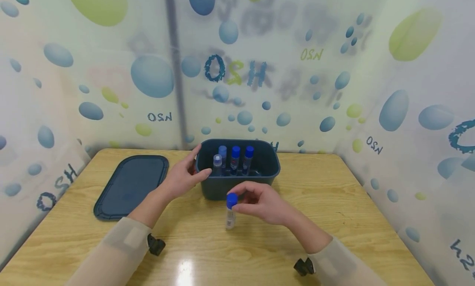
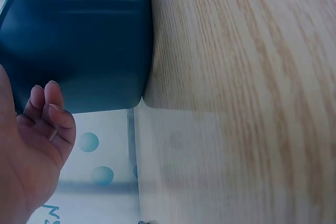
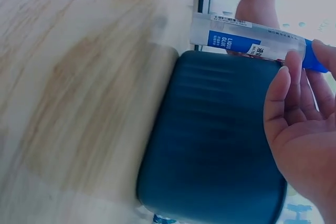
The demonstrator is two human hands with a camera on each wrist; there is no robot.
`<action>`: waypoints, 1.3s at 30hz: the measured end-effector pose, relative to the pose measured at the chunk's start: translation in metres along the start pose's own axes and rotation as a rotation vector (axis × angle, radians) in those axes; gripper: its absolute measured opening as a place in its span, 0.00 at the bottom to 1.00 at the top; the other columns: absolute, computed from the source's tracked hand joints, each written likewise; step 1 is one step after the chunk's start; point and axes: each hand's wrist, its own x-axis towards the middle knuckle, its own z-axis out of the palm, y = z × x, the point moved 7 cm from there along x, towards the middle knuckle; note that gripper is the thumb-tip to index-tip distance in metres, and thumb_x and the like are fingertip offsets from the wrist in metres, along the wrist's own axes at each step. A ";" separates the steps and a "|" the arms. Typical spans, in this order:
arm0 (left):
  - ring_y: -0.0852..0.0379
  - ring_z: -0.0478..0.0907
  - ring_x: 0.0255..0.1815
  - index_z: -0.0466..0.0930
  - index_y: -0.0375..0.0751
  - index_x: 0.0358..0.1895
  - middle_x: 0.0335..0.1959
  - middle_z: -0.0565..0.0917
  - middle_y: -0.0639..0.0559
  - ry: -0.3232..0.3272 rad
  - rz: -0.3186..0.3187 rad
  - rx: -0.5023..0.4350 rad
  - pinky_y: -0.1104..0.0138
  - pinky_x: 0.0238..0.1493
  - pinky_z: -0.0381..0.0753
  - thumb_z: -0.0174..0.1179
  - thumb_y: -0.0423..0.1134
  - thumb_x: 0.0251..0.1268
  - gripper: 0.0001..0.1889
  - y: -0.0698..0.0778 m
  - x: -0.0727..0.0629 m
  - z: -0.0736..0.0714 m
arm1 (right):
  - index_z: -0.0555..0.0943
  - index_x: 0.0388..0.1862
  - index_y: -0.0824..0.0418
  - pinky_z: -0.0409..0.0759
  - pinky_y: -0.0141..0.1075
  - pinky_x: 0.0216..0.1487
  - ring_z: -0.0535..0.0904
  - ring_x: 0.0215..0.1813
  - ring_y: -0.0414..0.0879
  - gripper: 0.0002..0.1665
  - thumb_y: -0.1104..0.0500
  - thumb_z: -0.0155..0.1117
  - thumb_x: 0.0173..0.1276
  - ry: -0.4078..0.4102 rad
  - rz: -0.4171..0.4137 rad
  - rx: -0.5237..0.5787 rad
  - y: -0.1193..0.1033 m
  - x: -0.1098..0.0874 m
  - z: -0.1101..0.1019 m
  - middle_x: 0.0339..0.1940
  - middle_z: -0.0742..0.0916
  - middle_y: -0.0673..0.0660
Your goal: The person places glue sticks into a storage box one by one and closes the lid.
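My right hand pinches a liquid glue bottle by its blue cap, between thumb and fingers. The bottle is clear with a blue and white label, and hangs upright in front of the dark blue bin. Inside the bin stand several similar glue bottles; one at the front left has a clear top. My left hand rests at the bin's left end, thumb over the front rim and index finger stretched towards the back corner. Its other fingers bend loosely beside the bin's outer wall.
A flat dark blue lid lies on the wooden table, left of the bin. Behind the bin and at both sides rise patterned cloth walls. The bin stands close to the table's back edge.
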 end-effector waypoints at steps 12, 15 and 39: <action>0.50 0.69 0.28 0.44 0.55 0.93 0.28 0.71 0.50 -0.014 0.003 0.004 0.60 0.33 0.70 0.66 0.57 0.80 0.50 0.001 0.001 0.000 | 0.85 0.65 0.55 0.82 0.35 0.39 0.81 0.40 0.49 0.19 0.59 0.73 0.79 0.096 -0.059 -0.026 -0.030 -0.019 -0.030 0.49 0.89 0.57; 0.50 0.69 0.28 0.44 0.55 0.93 0.28 0.71 0.50 -0.014 0.006 0.002 0.60 0.33 0.71 0.66 0.57 0.80 0.50 0.001 0.002 0.000 | 0.86 0.65 0.57 0.84 0.35 0.39 0.82 0.39 0.50 0.19 0.61 0.73 0.78 0.142 -0.098 -0.047 -0.040 -0.021 -0.040 0.48 0.89 0.58; 0.50 0.69 0.29 0.44 0.55 0.93 0.29 0.70 0.49 -0.014 0.010 -0.011 0.60 0.33 0.71 0.67 0.56 0.80 0.50 0.000 0.001 0.000 | 0.83 0.68 0.65 0.81 0.34 0.41 0.81 0.40 0.49 0.21 0.64 0.68 0.79 0.364 -0.199 0.003 -0.086 0.006 -0.097 0.42 0.87 0.50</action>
